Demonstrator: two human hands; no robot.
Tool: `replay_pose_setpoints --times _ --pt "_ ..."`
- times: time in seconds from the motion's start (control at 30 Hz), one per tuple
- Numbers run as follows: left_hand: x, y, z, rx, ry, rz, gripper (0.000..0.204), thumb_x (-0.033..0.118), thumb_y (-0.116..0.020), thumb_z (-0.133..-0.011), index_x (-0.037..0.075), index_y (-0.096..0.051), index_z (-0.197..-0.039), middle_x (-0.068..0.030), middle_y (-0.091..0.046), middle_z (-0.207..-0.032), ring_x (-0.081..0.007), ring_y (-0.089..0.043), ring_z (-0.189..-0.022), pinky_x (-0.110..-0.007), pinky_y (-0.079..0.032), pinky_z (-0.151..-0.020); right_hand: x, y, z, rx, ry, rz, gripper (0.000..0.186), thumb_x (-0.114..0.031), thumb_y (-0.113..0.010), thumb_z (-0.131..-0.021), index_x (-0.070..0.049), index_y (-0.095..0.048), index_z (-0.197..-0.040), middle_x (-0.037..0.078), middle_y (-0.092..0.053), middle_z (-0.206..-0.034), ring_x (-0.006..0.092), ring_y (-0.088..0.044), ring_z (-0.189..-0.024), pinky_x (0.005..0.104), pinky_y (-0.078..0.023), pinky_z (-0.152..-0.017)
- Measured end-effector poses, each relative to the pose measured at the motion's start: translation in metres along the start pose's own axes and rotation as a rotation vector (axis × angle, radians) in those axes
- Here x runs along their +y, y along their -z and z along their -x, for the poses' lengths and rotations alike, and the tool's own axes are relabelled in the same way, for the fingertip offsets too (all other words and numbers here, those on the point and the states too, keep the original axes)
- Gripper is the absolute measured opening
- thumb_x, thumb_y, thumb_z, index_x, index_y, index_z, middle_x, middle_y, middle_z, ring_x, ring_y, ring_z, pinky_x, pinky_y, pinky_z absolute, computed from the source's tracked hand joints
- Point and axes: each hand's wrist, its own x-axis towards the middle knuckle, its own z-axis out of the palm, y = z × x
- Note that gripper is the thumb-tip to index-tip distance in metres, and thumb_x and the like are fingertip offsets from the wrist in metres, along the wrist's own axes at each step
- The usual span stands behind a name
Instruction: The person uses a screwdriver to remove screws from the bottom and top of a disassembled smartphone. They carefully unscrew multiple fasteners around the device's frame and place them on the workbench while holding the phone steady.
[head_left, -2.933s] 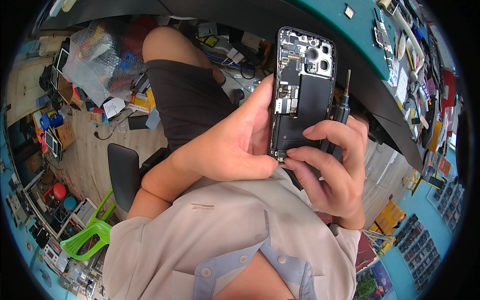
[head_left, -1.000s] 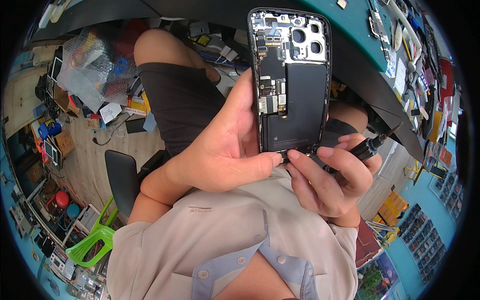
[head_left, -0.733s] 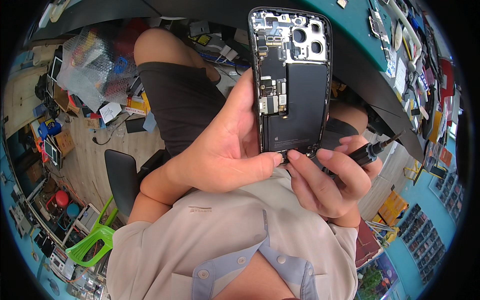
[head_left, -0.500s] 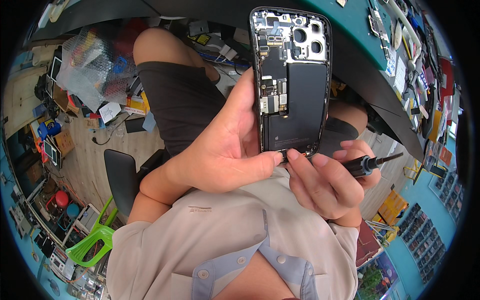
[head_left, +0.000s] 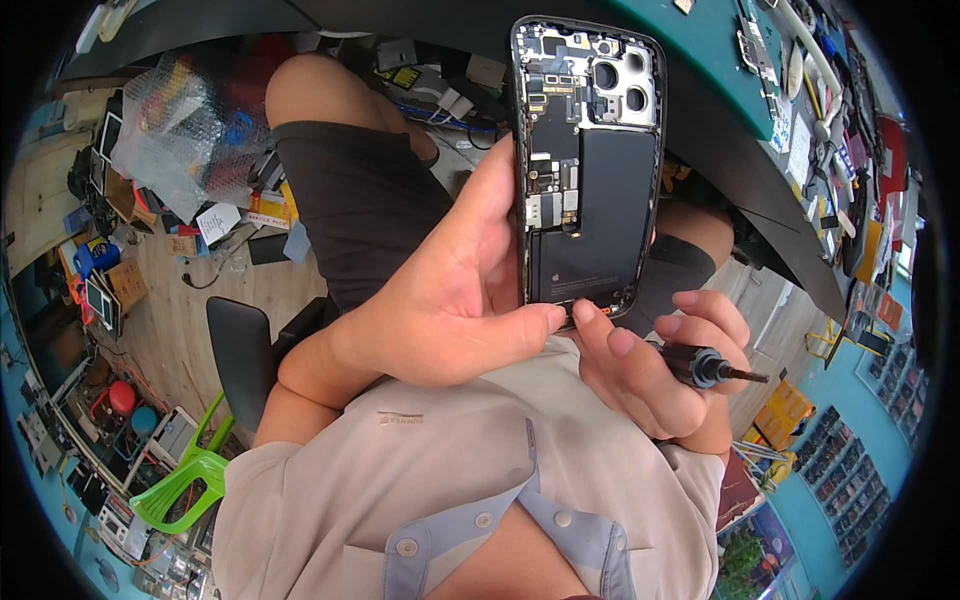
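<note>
An opened black phone (head_left: 618, 200) stands upright in front of me, showing circuit boards, a black battery and camera openings at its top. My left hand (head_left: 440, 290) grips it from the left, its thumb pressing at the bottom edge. My right hand (head_left: 660, 370) has one fingertip at the phone's bottom edge, beside the left thumb, and its other fingers are curled around a black screwdriver (head_left: 700, 366) whose dark shaft points right. A small orange bit shows near the right fingertip; I cannot make out what it is.
A green-topped desk (head_left: 690, 45) with tools and parts curves along the top and right. Bubble wrap (head_left: 170, 150) and mixed clutter lie at left. A green plastic chair (head_left: 180, 490) stands lower left. A black armrest (head_left: 235, 360) is beside me. Parts trays (head_left: 850, 480) sit at lower right.
The screwdriver has swung from upright to pointing right and slightly down, lowered in my right hand. The phone has shifted up and left since the first frame, then slightly right. Both hands still hold on.
</note>
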Motion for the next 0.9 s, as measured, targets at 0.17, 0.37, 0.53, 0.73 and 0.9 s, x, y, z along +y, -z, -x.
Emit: replay_pose_setpoints --times 0.17,0.37,0.53,0.73,0.9 --pt "0.001 -0.002 -0.001 0.004 0.006 0.020 0.103 -0.018 -0.052 -0.088 0.005 0.002 -0.173 -0.0187 -0.044 -0.162 -0.0273 -0.049 -0.150 -0.044 -0.042 -0.123 -0.003 -0.007 0.004 0.086 -0.020 0.000 0.046 0.004 -0.097 -0.062 -0.022 -0.072 -0.092 0.001 -0.057 -0.098 0.0198 -0.053 -0.090 0.0308 -0.049 -0.069" --pt "0.004 -0.005 -0.001 0.070 0.052 0.035 0.103 -0.016 -0.054 -0.087 0.005 -0.001 -0.173 -0.0215 -0.041 -0.165 -0.0332 -0.048 -0.151 -0.047 -0.042 -0.123 0.006 -0.005 0.002 0.035 0.071 0.005 0.042 0.004 -0.095 -0.066 -0.021 -0.071 -0.090 -0.001 -0.061 -0.103 0.0191 -0.053 -0.089 0.0321 -0.050 -0.069" --pt "0.001 -0.008 -0.006 0.104 0.019 0.027 0.101 -0.009 -0.061 -0.086 0.005 -0.009 -0.171 -0.0252 -0.036 -0.170 -0.0421 -0.049 -0.152 -0.052 -0.043 -0.124 0.013 0.001 -0.009 -0.040 0.096 0.082 0.030 -0.010 -0.091 -0.065 -0.019 -0.081 -0.092 -0.004 -0.059 -0.104 0.0214 -0.053 -0.094 0.0361 -0.051 -0.073" --pt "0.007 -0.006 -0.008 0.087 0.016 0.003 0.102 -0.008 -0.062 -0.087 0.007 -0.008 -0.172 -0.0246 -0.034 -0.171 -0.0415 -0.048 -0.152 -0.053 -0.045 -0.123 0.014 0.029 -0.033 -0.177 -0.063 0.058 0.030 -0.026 -0.085 -0.071 -0.019 -0.089 -0.100 0.003 -0.052 -0.115 0.0289 -0.053 -0.100 0.0433 -0.052 -0.084" --pt "0.023 -0.009 -0.004 0.089 0.095 0.042 0.102 -0.010 -0.055 -0.092 0.018 0.001 -0.173 -0.0238 -0.037 -0.169 -0.0369 -0.052 -0.148 -0.053 -0.059 -0.109 0.016 0.050 -0.058 -0.184 -0.290 -0.033 0.023 -0.022 -0.085 -0.078 -0.021 -0.087 -0.101 0.006 -0.049 -0.120 0.0310 -0.053 -0.102 0.0440 -0.048 -0.090"
